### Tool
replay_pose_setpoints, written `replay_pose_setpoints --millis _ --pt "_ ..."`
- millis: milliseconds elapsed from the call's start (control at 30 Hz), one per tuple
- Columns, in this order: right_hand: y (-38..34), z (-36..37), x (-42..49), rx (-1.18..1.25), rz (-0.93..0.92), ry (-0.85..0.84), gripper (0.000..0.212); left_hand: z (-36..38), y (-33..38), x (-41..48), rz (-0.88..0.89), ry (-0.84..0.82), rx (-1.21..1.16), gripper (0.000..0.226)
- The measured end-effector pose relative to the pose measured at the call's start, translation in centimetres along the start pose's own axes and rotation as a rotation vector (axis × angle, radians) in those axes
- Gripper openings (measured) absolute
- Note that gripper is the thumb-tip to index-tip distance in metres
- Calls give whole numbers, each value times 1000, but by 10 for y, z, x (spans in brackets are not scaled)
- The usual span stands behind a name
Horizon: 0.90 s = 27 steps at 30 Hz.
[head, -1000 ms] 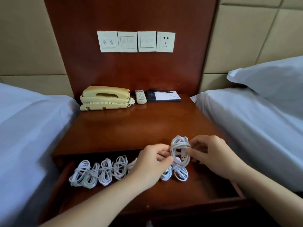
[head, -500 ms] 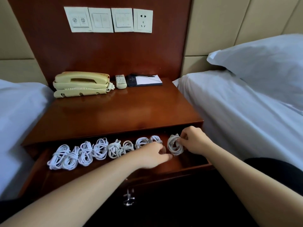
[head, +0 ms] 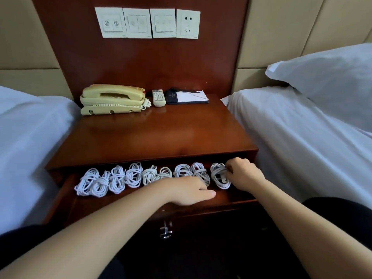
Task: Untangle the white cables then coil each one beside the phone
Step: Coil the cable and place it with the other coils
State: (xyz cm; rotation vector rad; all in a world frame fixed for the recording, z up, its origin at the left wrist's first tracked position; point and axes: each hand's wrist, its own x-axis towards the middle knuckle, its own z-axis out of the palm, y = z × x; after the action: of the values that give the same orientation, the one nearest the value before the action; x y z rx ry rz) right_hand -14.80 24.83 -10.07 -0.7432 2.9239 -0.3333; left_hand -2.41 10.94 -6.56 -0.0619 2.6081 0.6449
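The white cables (head: 133,175) lie wound into small bundles, set side by side in a row along the back of an open drawer (head: 66,200), not on the top beside the phone (head: 112,99). The rightmost coil (head: 219,176) sits at the end of that row, a plug showing at its lower edge, and the right hand (head: 244,172) grips it from the right side, fingers curled into its loops. The left hand (head: 189,190) lies low over the drawer just in front of the row, palm down, fingers held fairly straight and pointing right, holding nothing; whether its fingertips touch the coil next to the last one is hard to tell from this angle. The drawer belongs to a reddish wooden nightstand (head: 161,135), and a metal handle (head: 166,230) shows on the dark front below it. At the back of the top stand the cream phone on the left, a pale remote (head: 158,97) just beside it, and a notepad (head: 188,97) in a dark folder next to that. On the wood panel above hang four white wall plates (head: 147,23). A bed (head: 291,141) with a pillow (head: 332,77) flanks the right side, and a second bed (head: 30,127) flanks the left.
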Motion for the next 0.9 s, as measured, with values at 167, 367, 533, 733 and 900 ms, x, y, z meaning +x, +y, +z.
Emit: replay_pose_setpoints --millis 167,367,533,733,900 --pt "-13 -22 -27 44 -152 15 24 -2 -20 -37 -76 90 88 52" --pt "-33 -19 -76 403 -562 -218 25 18 -50 -91 -221 188 46 42" --pt "-32 6 -77 189 -663 -181 60 45 -75 -114 -275 251 84 53" --pt "-38 13 -65 70 -681 30 96 53 -86 -106 -251 571 330 95" --pt "-43 11 -38 52 -627 49 115 43 -101 -81 -284 724 447 107"
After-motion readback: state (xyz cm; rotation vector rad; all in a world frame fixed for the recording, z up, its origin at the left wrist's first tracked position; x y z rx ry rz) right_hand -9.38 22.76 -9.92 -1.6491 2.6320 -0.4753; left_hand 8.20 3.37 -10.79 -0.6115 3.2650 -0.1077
